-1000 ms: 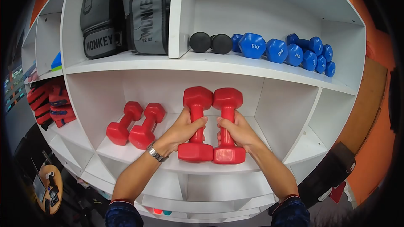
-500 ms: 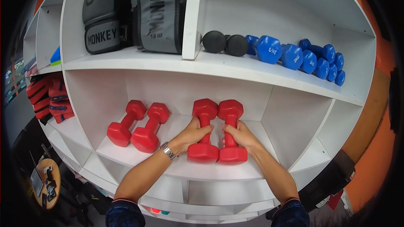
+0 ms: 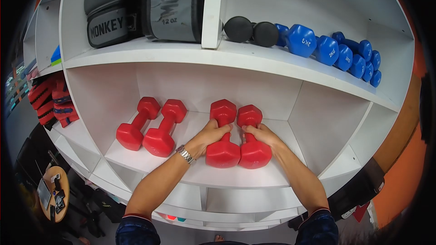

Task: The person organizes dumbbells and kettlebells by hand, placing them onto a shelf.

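Observation:
Two red dumbbells are in my hands at the middle shelf. My left hand [image 3: 214, 135] is wrapped round the handle of the left one, a red dumbbell [image 3: 223, 154] with hexagonal heads. Around the handle of the other red dumbbell [image 3: 255, 155] my right hand [image 3: 262, 136] is closed. Their front heads sit side by side, close over the shelf [image 3: 218, 176]; the far heads point to the back panel. A metal-banded watch [image 3: 185, 154] circles my left wrist. To the left lie two more red dumbbells, one farther left [image 3: 130, 136] and one nearer [image 3: 159, 142].
Above, blue dumbbells [image 3: 301, 41] marked 2KG and black dumbbells [image 3: 238, 29] line the upper shelf. Grey boxing gloves [image 3: 170, 7] stand upper left, beyond a white divider [image 3: 212, 13]. Red-and-black gear [image 3: 63, 104] fills a left compartment. A small round table [image 3: 63, 186] stands lower left.
The right-hand dumbbell has turned slightly, its front head shifting right and its far head tilting left. Both held dumbbells sit a little higher in view, as does the whole shelf.

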### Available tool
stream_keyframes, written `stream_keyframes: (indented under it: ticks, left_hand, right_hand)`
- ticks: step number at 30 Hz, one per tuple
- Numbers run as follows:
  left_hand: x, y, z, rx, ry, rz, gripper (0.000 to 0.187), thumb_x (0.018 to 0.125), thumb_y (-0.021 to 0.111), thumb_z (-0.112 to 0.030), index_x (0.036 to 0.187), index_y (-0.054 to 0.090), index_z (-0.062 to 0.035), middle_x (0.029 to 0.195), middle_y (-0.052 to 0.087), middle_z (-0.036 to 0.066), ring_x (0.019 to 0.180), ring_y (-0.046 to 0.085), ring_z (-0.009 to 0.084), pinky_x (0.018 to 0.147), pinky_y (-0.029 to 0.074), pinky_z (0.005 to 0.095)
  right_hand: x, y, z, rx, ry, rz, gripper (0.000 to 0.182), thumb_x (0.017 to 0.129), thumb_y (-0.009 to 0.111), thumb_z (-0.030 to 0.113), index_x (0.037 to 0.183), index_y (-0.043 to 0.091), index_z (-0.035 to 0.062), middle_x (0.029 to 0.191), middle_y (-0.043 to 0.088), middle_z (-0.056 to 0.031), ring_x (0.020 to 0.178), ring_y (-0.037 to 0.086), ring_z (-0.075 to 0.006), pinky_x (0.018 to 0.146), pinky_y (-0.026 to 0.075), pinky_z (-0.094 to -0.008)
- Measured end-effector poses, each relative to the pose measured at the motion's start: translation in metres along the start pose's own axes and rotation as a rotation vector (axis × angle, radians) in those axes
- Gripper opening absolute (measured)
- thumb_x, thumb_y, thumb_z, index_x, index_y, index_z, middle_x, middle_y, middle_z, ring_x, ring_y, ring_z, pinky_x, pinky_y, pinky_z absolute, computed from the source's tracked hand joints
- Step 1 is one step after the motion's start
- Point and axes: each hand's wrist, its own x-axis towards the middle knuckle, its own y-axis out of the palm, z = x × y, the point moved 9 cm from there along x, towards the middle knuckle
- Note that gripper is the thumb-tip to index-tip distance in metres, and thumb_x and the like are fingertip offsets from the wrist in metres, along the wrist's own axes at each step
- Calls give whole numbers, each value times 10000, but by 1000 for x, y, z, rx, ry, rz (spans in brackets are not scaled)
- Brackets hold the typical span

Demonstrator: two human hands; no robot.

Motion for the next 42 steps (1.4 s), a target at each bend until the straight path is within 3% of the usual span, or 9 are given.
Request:
stream_keyframes:
  ticks: [8,12,20,26,29,30,33,36,42]
  left_hand:
    - [5,-16,19,-43,-105,-56,271,931,596,-209,1094,523,-6,842,615,69,690,627,131,579,537,268]
    - [0,-23,13,44,-81,-95,375,885,660,-282,1083,559,21,861,632,88,709,644,148,592,541,268]
    - [-19,-55,-8,382,37,-264,488,810,741,-370,954,636,84,822,678,144,684,680,193,622,547,286]
    - [-31,-68,-19,423,282,-489,464,835,720,-363,997,653,66,912,673,182,823,670,219,719,535,348]
    - [-76,-38,-56,476,533,-395,487,834,737,-305,1171,594,17,1040,601,163,939,600,207,816,497,333]
    - [-91,-22,-61,592,596,-340,527,817,753,-295,1211,566,2,1089,571,174,994,573,233,850,479,348]
    - [-118,15,-57,920,712,-227,679,761,803,-276,1313,485,-40,1223,476,200,1133,487,309,935,429,393]
    - [-125,24,-47,1177,719,-284,806,684,844,-284,1360,453,-86,1300,400,214,1195,409,378,938,415,439]
    - [-134,40,-35,1434,875,-277,665,753,769,-204,1340,473,-108,1280,413,222,1187,409,382,891,399,444]
  right_hand:
    - [-1,-1,-2,-69,22,-46,285,909,594,244,1109,611,42,868,615,-65,754,619,-159,666,527,-299]
    - [-2,-9,-6,-130,37,-106,526,862,644,421,1167,563,-1,874,618,-85,715,632,-176,613,528,-304]
    - [-22,-54,32,-1049,-97,-358,738,872,476,675,814,722,-19,766,693,-186,751,687,-308,670,541,-380]
    - [-34,-6,89,-1625,-314,-436,409,865,621,420,759,696,31,709,660,-151,690,651,-338,675,523,-418]
    - [-32,22,125,-1356,-611,-297,229,799,708,257,877,694,43,751,669,-139,717,653,-342,694,526,-421]
    - [-25,34,129,-1367,-538,-208,362,750,742,136,1088,637,61,946,669,-134,877,648,-339,790,524,-406]
    - [5,67,121,-1403,-755,62,664,696,781,79,1301,506,88,1192,578,-158,1077,584,-345,908,495,-396]
    - [40,89,93,-1440,-555,286,918,637,817,42,1429,359,121,1333,464,-174,1196,505,-357,984,460,-400]
    - [71,105,68,-1252,-607,411,945,616,763,-52,1437,354,175,1315,465,-172,1197,498,-369,1002,452,-398]
